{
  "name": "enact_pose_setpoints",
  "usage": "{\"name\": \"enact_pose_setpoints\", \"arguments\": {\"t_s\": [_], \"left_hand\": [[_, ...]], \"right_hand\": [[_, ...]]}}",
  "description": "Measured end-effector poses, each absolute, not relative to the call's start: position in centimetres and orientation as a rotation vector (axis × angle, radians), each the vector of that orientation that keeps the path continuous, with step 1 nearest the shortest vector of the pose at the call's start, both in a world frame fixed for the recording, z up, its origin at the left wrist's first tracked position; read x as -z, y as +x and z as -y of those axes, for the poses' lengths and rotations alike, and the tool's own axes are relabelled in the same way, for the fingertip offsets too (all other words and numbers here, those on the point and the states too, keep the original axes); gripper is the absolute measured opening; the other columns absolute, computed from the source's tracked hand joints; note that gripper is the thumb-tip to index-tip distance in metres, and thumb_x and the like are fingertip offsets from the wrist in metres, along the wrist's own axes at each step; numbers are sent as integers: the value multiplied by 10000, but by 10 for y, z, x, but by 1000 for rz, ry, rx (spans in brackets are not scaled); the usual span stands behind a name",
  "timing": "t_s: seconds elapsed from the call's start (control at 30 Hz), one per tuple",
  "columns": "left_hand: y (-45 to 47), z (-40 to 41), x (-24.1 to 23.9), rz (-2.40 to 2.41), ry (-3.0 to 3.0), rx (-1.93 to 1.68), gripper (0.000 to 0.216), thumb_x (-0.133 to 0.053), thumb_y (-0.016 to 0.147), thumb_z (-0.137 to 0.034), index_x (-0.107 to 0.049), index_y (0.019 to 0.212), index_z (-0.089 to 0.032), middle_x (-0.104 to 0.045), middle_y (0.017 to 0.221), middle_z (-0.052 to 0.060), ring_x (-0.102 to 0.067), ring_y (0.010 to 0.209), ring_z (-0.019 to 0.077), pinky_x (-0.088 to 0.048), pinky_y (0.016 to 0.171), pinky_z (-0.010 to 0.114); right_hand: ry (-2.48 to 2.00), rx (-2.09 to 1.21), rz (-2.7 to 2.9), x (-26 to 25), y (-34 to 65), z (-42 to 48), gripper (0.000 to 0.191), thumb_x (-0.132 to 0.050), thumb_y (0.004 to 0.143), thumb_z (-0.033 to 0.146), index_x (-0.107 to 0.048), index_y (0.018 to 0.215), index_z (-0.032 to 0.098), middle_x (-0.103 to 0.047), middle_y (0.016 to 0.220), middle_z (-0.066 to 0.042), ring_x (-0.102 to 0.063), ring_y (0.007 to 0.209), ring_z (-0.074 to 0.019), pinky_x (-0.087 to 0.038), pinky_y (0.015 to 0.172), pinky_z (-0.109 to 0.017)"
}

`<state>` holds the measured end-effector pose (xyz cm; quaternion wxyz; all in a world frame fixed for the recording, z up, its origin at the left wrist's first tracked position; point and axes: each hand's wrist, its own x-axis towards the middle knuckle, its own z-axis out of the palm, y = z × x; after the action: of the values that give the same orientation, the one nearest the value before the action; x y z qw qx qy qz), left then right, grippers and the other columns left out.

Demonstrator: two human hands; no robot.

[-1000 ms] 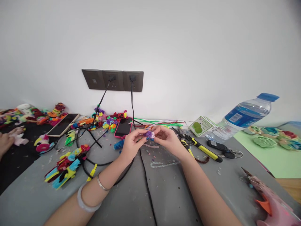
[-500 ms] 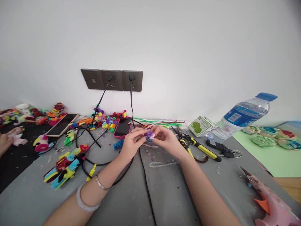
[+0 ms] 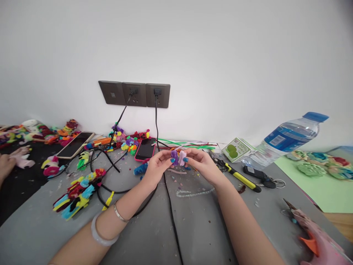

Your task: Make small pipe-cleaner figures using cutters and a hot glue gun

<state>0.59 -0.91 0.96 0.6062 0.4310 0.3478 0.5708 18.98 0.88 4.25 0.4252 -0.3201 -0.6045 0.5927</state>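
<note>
My left hand (image 3: pixel 156 167) and my right hand (image 3: pixel 202 165) meet above the grey table (image 3: pixel 193 228). Together they pinch a small purple and pink pipe-cleaner piece (image 3: pixel 178 157) between thumbs and fingertips. Both hands are closed on it. Just below them a pink pipe-cleaner strip (image 3: pixel 178 171) and a silvery pipe cleaner (image 3: pixel 194 192) lie on the table. A blue fuzzy piece (image 3: pixel 140 169) rests beside my left hand.
Black cables (image 3: pixel 156 125) run from wall sockets (image 3: pixel 135 94) across the table. A pink-cased phone (image 3: pixel 145 149), another phone (image 3: pixel 74 144), colourful craft pieces (image 3: pixel 78 193), yellow-handled pliers (image 3: pixel 237 176), keys (image 3: pixel 260 175), a water bottle (image 3: pixel 286 138), a glue gun (image 3: pixel 314 235). Another person's hand (image 3: pixel 7 163) at left.
The piece has turned in my fingers, now showing a purple and a pink lobe side by side. My hands rose slightly; the view shifted a little.
</note>
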Motion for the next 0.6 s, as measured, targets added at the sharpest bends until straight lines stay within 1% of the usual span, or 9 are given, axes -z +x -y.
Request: {"name": "enact_pose_setpoints", "arguments": {"t_s": [0.27,0.6], "left_hand": [[7,12,-14,-823,912,-1260,405,-885,610,-377,-654,848,-143,-652,764,2,-593,713,109,-509,647,219],[6,13,-17,-792,977,-1190,424,-883,613,-352,-542,778,-162,-582,756,-31,-557,690,96,-462,621,208]], "right_hand": [[-819,-1552,1539,-42,185,-9,325,-779,760,450,-580,798,196,-580,757,9,-509,633,-111,-444,581,-253],[-825,-1590,1547,-45,184,-5,363,-743,791,484,-511,790,205,-529,727,28,-450,600,-102,-392,560,-246]]}}
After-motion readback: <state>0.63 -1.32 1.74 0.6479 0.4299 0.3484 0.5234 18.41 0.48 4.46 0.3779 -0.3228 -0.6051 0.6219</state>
